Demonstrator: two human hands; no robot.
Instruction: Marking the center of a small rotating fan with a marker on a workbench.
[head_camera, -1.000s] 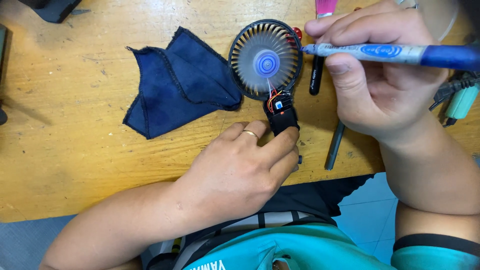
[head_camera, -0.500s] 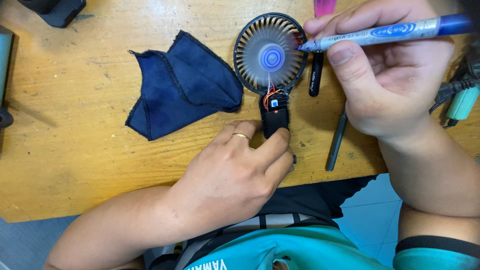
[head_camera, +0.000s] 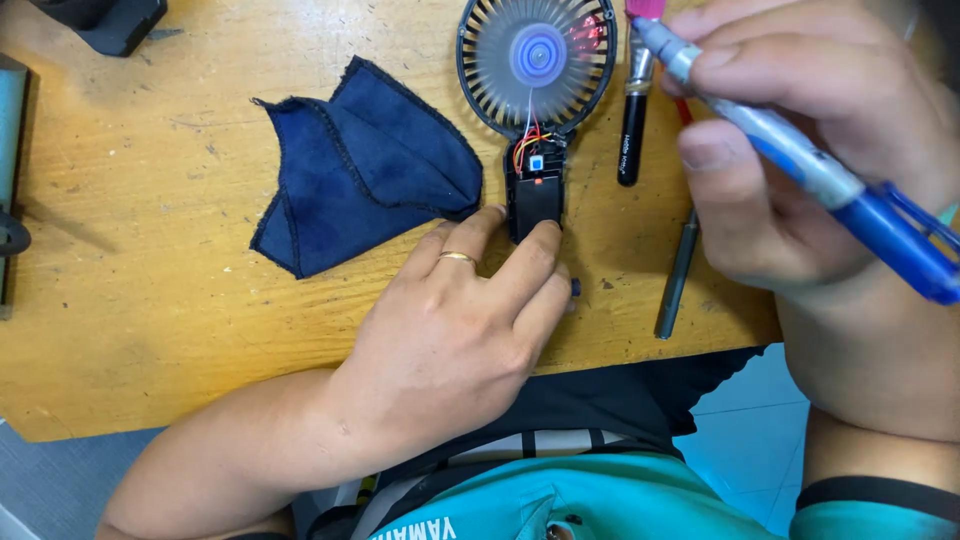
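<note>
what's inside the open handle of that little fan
Inside the fan handle: red, orange and white wires, a small blue-and-white part, a dark block. The left hand covers its lower end.

Bright even light, soft shadows on the wooden table (head_camera: 150, 330), right hand (head_camera: 800, 150) near lens and motion-blurred

From here I read the table (head_camera: 150, 330) as bare wood, matt and scuffed, with visible grain. The dark blue cloth (head_camera: 360, 190) looks soft and frayed along its edges. The small fan (head_camera: 535, 60) is black plastic, slightly glossy on the grille (its open handle shows thin coated wires). The pen-shaped tool (head_camera: 800, 165) looks like smooth, shiny blue and clear plastic. A slim rod (head_camera: 676, 275) looks like dull metal.
</note>
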